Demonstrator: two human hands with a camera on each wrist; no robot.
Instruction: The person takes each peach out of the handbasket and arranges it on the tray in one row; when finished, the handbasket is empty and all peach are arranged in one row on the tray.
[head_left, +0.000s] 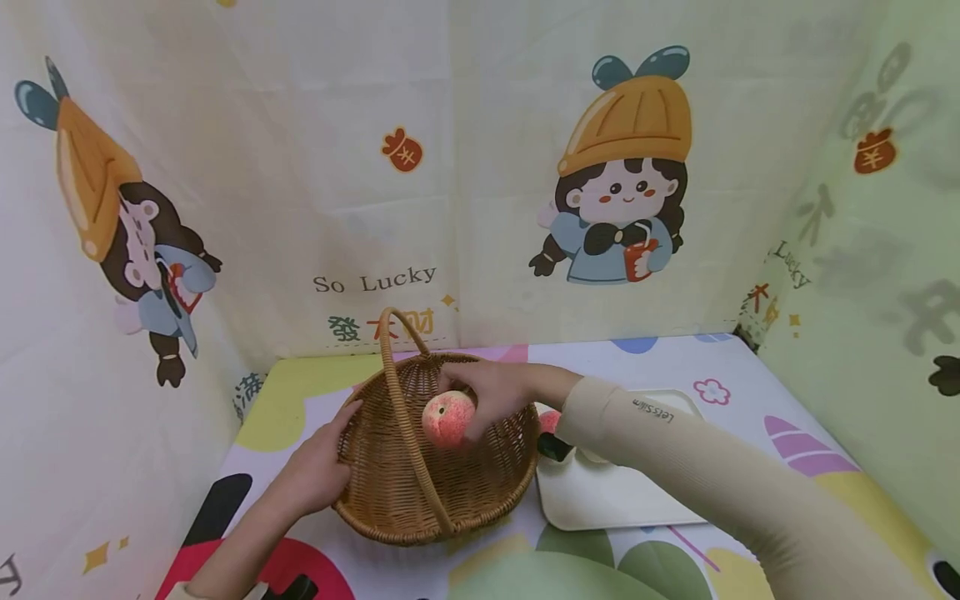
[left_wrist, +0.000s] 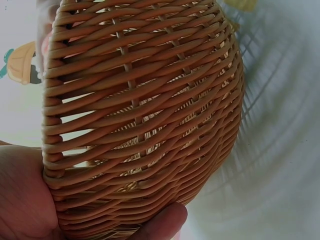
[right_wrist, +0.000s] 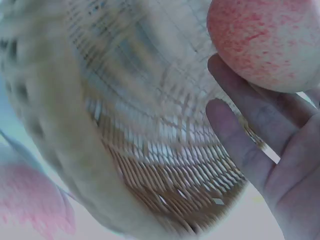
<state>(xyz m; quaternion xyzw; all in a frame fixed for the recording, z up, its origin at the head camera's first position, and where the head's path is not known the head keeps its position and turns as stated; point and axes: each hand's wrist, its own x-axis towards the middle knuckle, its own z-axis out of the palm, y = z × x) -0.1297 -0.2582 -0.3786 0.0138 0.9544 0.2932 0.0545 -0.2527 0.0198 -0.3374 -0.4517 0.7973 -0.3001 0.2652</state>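
Note:
A peach (head_left: 447, 418), pink-red with a pale top, is held by my right hand (head_left: 498, 393) over the inside of a brown wicker basket (head_left: 375, 492). Its tall arched handle stands to the left of the peach. In the right wrist view, the fingers (right_wrist: 250, 107) curve beneath the peach (right_wrist: 265, 45), with the woven inside of the basket beyond. My left hand (head_left: 315, 467) grips the basket's left side at the rim. The thumb (left_wrist: 167, 220) presses the outer weave of the basket (left_wrist: 145, 110) in the left wrist view.
Right of the basket lies a white tray (head_left: 600, 500), partly hidden by my right sleeve (head_left: 675, 450). Another peach (head_left: 550, 420) and a dark, glossy object (head_left: 553, 447) show at its left edge. Patterned cloth walls stand behind and at both sides.

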